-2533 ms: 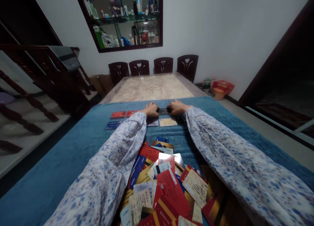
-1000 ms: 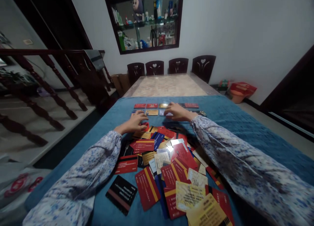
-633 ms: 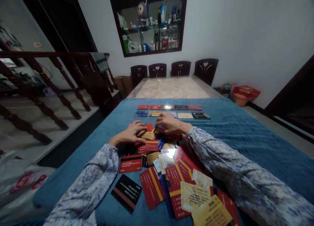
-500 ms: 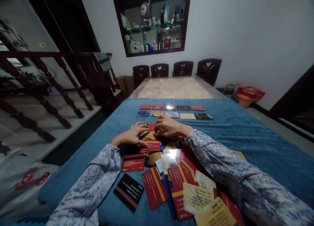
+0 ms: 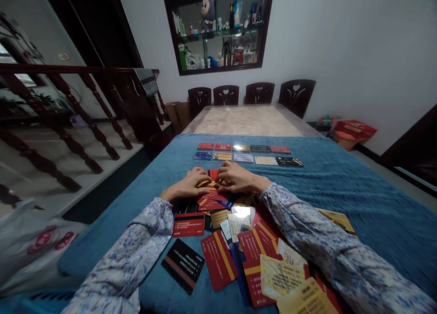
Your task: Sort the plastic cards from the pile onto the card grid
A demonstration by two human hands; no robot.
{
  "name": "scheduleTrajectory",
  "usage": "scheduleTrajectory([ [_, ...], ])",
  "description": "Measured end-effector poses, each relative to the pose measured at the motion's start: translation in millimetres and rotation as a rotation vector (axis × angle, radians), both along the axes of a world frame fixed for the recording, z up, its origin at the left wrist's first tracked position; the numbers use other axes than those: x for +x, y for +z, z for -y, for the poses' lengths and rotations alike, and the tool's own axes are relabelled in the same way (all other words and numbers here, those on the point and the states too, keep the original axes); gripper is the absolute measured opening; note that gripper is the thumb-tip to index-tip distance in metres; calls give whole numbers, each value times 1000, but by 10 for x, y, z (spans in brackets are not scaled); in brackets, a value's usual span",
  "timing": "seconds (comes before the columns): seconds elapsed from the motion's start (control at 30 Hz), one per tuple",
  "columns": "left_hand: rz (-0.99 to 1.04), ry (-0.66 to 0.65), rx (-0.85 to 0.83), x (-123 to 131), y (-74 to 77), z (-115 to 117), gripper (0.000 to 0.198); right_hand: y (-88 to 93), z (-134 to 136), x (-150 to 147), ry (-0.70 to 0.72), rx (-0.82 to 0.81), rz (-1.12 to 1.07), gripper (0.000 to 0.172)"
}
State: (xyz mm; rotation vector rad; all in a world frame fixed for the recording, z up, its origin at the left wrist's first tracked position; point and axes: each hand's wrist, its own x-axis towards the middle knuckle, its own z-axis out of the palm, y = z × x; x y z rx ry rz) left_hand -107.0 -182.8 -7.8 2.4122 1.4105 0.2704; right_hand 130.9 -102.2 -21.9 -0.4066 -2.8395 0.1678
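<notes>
My left hand (image 5: 189,184) is closed with its fingertips on a gold card (image 5: 204,183) at the far end of a loose card pile. Beside it, my right hand (image 5: 239,177) curls its fingers at another gold edge; whether that is the same card I cannot tell. Red cards (image 5: 210,200) lie just below the fingertips, with a blue card (image 5: 227,204) under them. Nearer me spread more cards: a black card (image 5: 183,265), a red card with a yellow stripe (image 5: 218,260), and a pale yellow card (image 5: 282,275).
Beyond my hands, several cards (image 5: 243,158) lie in two neat rows on the blue cloth (image 5: 341,173). A yellow card (image 5: 337,220) is partly behind my right sleeve. Dark chairs (image 5: 259,93) stand past the table's bare marble end (image 5: 246,118). White plastic bags (image 5: 37,245) sit at left.
The gold card between my hands, facing me earlier, now shows mostly its edges, and more of the red cards beneath is visible. My fingers have shifted slightly; the whole view has moved a little.
</notes>
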Motion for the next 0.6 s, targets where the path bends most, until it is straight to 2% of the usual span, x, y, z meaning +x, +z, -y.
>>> scheduleTrajectory([
  [0.17, 23, 11, 78, 0, -101, -41, 26, -10, 42, 2, -28, -6, 55, 39],
  [0.37, -26, 89, 210, -8, -230, -71, 26, 23, 149, -23, -133, 12, 170, 46],
  [0.47, -34, 105, 258, -15, -250, -76, 23, 47, 183, -37, -176, 19, 205, 44],
  [0.6, -13, 83, 227, -15, -233, -66, 22, 63, 180, -38, -197, -11, 213, 38],
])
